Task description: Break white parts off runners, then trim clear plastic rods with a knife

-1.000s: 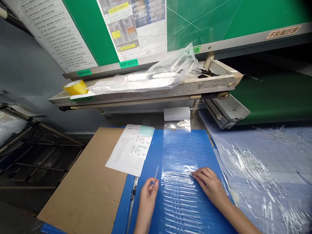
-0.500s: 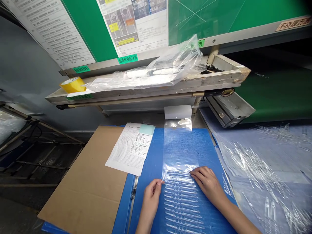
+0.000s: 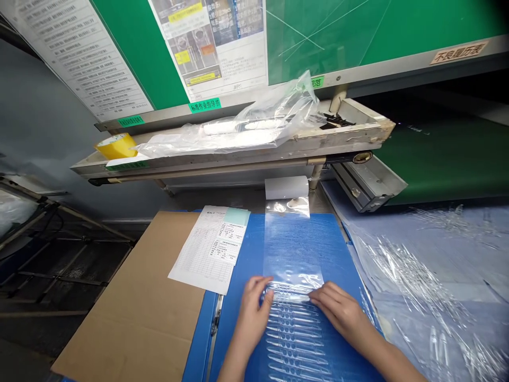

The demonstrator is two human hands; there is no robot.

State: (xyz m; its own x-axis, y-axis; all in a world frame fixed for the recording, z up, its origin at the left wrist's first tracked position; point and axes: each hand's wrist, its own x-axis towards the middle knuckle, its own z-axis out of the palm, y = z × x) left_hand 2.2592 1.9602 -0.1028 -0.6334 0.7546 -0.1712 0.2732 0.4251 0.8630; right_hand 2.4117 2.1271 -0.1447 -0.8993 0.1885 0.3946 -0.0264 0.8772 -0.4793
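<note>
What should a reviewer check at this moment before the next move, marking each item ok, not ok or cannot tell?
1. Both hands on the work: ok. The left hand and right hand rest on the clear plastic sleeve.
2. Top tube lies crosswise between the hands: ok. The top tube sits level with the rows below.
3. Top tube is inside the sleeve: cannot tell; the glare and fingers hide it.
4. Lower tubes lie in even rows: ok. The lower tubes look parallel.
5. Sleeve lies flat: ok. It lies on the blue folder.
6. Paper form stays off the sleeve: ok. The paper form lies to the left.
</note>
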